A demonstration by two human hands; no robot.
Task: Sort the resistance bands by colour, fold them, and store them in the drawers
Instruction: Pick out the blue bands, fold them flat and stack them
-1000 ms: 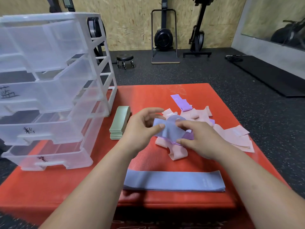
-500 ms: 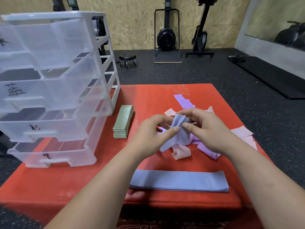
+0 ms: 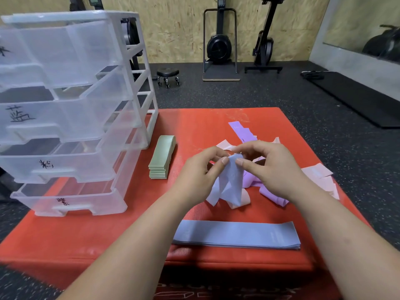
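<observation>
Two piles look sorted so far: a short stack of sage-green fabric resistance bands [image 3: 162,156], apparently folded, lying just right of the clear plastic four-drawer unit [image 3: 138,61] at the left of the red padded platform [image 3: 194,120], and a flat stack of long pale-blue fabric bands [image 3: 236,234] along the near edge. Our left hand [image 3: 201,169] and right hand [image 3: 268,167] meet above the middle of the platform, each pinching the top of one more pale-blue band [image 3: 230,182] between thumb and fingertips, so that it hangs crumpled below them. The loose heap behind and to the right of the hands holds purple bands [image 3: 242,131] and pink bands [image 3: 318,174], mixed and overlapping. The drawers stand pulled out, with handwritten marks on their fronts, and through their clear walls we see no band inside. We judge the task under halfway: green seems ready to store, blue is gathered but not yet folded, purple and pink remain to sort and fold, and nothing is put away.
</observation>
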